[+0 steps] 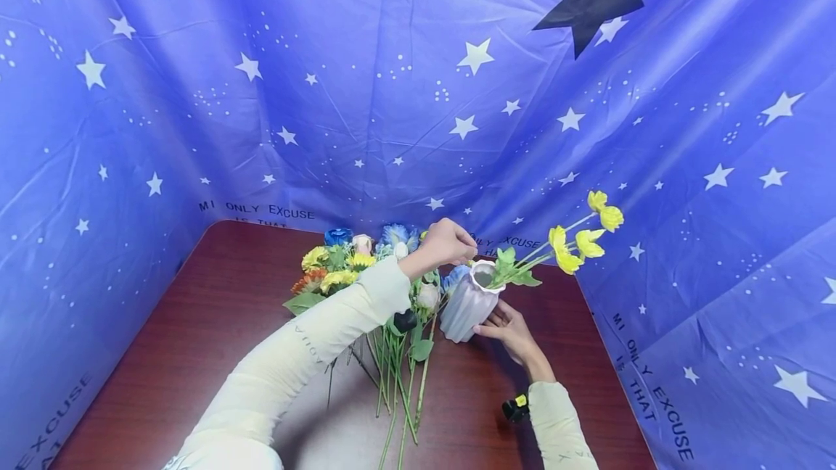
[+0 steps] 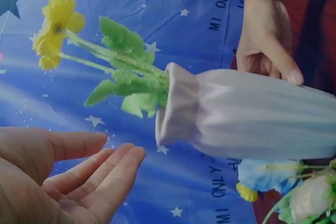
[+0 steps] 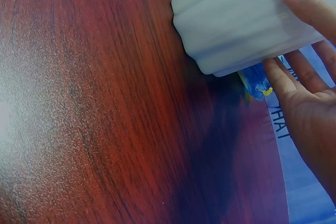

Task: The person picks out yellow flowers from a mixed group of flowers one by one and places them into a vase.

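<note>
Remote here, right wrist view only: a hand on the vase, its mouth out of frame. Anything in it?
Observer: Yes, yellow flowers stick out of the mouth of the vase.
Operator: Left hand holding anything?
Observer: No, the left wrist view shows it with nothing in its fingers.
Operator: I only get a scrap of blue petals past the vase. More flowers lying around?
Observer: Yes, in the head view a mixed bunch lies on the table, left of the vase.
</note>
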Available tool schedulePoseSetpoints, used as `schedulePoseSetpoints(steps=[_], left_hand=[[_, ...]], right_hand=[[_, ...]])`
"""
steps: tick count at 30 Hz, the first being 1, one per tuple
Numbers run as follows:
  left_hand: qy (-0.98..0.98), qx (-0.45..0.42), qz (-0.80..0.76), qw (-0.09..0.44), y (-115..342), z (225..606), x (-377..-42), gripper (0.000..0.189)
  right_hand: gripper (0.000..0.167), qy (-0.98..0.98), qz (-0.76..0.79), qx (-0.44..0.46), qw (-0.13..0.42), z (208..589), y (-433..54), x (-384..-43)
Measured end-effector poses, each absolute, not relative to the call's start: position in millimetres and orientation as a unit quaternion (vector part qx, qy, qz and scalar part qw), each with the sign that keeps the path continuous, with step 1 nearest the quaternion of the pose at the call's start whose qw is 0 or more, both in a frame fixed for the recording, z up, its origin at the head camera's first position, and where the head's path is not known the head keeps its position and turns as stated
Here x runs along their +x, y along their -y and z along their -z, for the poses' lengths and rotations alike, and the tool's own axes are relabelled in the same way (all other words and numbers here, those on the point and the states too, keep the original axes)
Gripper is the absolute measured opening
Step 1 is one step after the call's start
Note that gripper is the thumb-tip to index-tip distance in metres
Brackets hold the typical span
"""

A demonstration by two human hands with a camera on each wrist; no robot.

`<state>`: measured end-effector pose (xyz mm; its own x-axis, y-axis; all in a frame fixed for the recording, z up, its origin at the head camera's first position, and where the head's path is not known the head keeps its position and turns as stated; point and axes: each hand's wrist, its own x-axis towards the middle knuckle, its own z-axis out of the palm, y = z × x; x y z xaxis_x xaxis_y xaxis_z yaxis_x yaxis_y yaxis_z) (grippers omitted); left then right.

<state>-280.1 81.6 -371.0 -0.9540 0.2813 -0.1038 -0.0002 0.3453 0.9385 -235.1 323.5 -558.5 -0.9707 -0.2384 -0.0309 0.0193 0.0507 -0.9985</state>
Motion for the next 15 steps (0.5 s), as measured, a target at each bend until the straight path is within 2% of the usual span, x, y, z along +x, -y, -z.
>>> schedulePoseSetpoints(steps=[8, 15], left_hand=[[-0.832, 0.095, -0.538, 0.1, -48, 372, -276, 0.019], [-0.824, 0.077, -0.551, 0.108, -19, 373, -272, 0.023]], right_hand=[[0.088, -0.718, 0.685, -0.076, 0.099, 557, -323, -235], [0.089, -0.72, 0.683, -0.067, 0.101, 557, -323, -236]])
